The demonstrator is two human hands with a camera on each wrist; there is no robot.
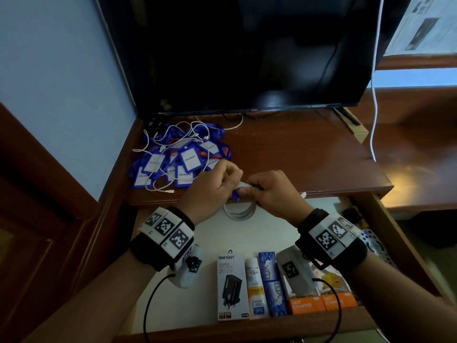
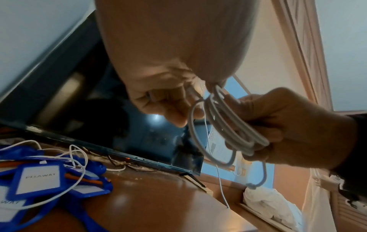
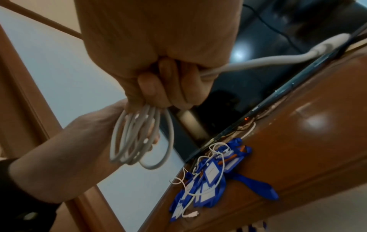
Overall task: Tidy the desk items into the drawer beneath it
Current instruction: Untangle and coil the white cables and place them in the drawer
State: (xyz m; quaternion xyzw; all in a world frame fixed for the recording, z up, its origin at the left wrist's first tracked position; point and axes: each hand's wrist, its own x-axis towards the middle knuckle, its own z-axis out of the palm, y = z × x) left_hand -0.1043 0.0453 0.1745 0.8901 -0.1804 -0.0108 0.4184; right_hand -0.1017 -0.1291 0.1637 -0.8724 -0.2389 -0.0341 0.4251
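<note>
Hands first: from the head we see our left hand (image 1: 217,181) and right hand (image 1: 269,189) both pinching a coiled cable (image 1: 238,211) above the open drawer (image 1: 247,233). Left wrist: loops (image 2: 224,125) hang below our fingers. Right wrist: fingers (image 3: 158,87) curl round the coil, badges (image 3: 210,175) lying beyond.

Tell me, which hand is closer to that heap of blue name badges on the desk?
Left. The left hand sits right at the near edge of the badge pile, while the right hand is farther to the side. Both grip the coiled white cable.
</note>
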